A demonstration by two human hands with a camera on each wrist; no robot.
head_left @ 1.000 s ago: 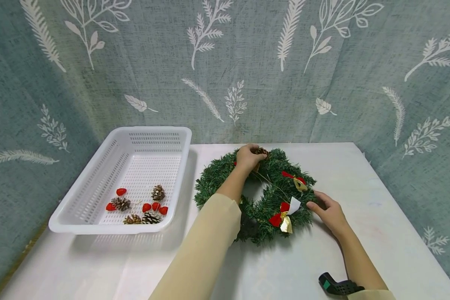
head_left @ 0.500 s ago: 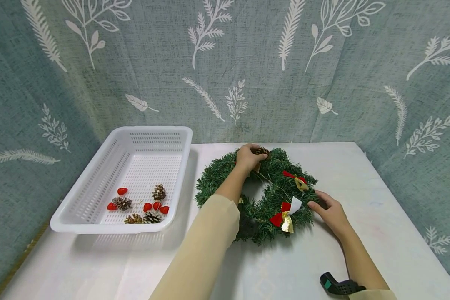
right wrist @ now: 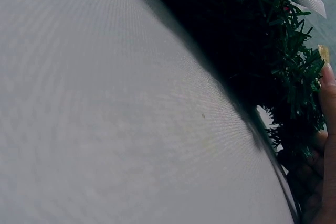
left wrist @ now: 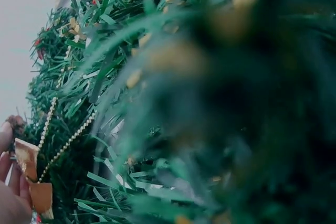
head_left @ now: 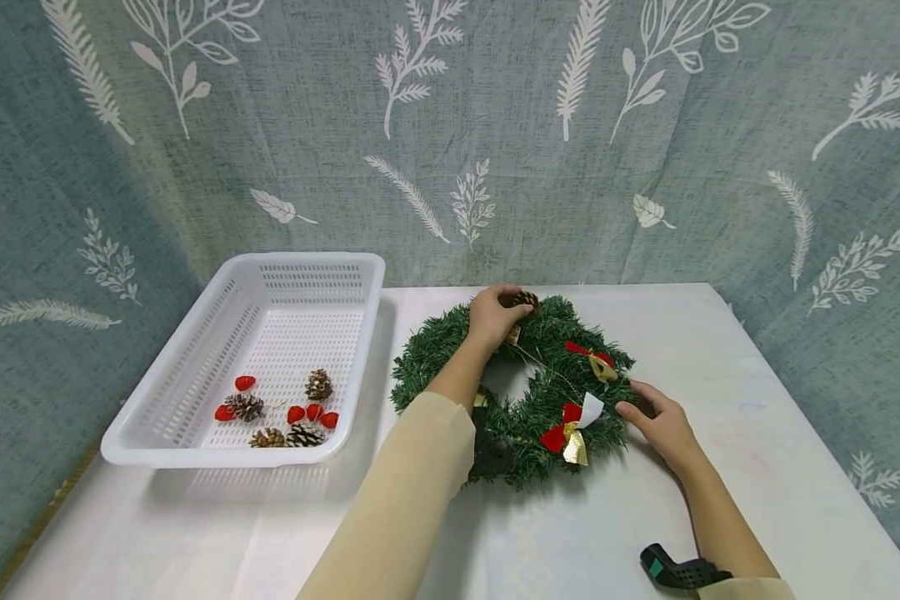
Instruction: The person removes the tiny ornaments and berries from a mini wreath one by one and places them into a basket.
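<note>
A green wreath point(head_left: 438, 358) lies on the table, with red, white and gold bows point(head_left: 572, 433) and a gold bead string on it. At its far side my left hand point(head_left: 491, 315) pinches a brown pine cone point(head_left: 526, 300) between thumb and fingers. In the left wrist view, a gold ribbon point(left wrist: 39, 195) hangs beside those fingers, and blurred greenery fills much of the picture. My right hand point(head_left: 663, 425) grips the wreath's right edge, thumb on the near side; its other fingers are partly hidden under the greenery.
On the left stands a white perforated basket point(head_left: 150, 457) with several pine cones point(head_left: 317, 385) and red hearts or berries point(head_left: 244, 382). A patterned curtain point(head_left: 420, 208) hangs behind the white table point(head_left: 720, 350). A dark wrist device point(head_left: 678, 571) sits on my right wrist.
My left hand has shifted slightly back and to the left with the pine cone, showing more of the gold ribbon below it. My right hand stays on the wreath's edge.
</note>
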